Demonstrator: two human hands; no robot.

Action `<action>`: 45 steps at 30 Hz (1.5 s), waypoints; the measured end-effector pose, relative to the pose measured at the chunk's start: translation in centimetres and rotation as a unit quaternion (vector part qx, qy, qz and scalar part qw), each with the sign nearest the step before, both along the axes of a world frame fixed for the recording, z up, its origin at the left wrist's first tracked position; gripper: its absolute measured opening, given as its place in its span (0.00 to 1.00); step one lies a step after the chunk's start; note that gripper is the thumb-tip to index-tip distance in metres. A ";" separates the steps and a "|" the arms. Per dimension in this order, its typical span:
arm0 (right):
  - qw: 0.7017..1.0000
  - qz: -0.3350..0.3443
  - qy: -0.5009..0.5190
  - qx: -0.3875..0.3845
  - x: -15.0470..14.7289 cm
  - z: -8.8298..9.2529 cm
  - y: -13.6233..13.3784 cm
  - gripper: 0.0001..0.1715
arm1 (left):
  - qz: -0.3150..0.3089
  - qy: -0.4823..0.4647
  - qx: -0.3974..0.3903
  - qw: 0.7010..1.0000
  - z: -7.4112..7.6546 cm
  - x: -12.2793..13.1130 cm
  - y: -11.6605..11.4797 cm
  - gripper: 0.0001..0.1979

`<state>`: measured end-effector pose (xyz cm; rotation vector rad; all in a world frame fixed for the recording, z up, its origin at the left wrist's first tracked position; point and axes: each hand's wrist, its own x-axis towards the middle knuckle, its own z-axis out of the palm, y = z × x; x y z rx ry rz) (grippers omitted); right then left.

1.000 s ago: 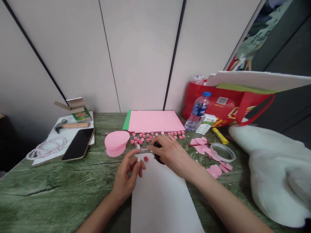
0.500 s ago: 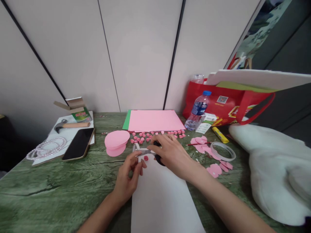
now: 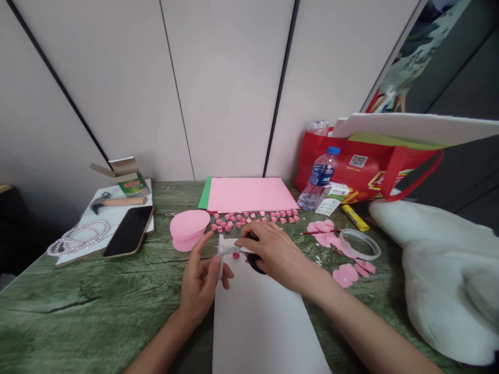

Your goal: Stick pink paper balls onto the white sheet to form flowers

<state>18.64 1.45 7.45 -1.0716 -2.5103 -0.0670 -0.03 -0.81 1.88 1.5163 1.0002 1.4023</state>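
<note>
L hand (image 3: 200, 283): thumb & index pinch top-left edge of white paper (image 3: 261, 322).
R hand (image 3: 273, 252): clenched round scissors (image 3: 251, 257), black handles; blades at paper's top edge.
Paper: flat on green table (image 3: 97, 291), btw both arms, near pink discs (image 3: 189, 226).

I log, beyond the grip: wall (image 3: 230, 88) of pale beige panels, split by thin dark seams, two of them slanting. Under and around the grip: table (image 3: 78, 306), green marbled top with dark veining. Far right of the grip, high up: dark panelling (image 3: 463, 78). Light: soft, even, without hard shadows.
</note>
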 end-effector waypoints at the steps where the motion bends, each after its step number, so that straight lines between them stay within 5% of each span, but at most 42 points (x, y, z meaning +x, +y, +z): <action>1: 1.000 -0.002 -0.005 0.009 -0.1 -0.1 0.0 0.22 | 0.003 0.000 -0.006 1.000 0.1 0.0 0.0 0.20; 13: 0.990 -0.023 -0.081 0.116 -0.8 0.2 -0.7 0.15 | 0.050 0.048 -0.039 0.997 0.1 0.1 0.3 0.09; 35: 0.991 -0.106 -0.041 0.066 -2.1 -0.5 -1.7 0.24 | 0.093 0.089 0.020 0.991 -1.5 -0.4 0.6 0.09; 45: 0.991 -0.086 -0.059 0.088 -2.0 0.0 -1.9 0.18 | 0.088 0.090 0.042 0.991 -1.7 -0.4 0.4 0.10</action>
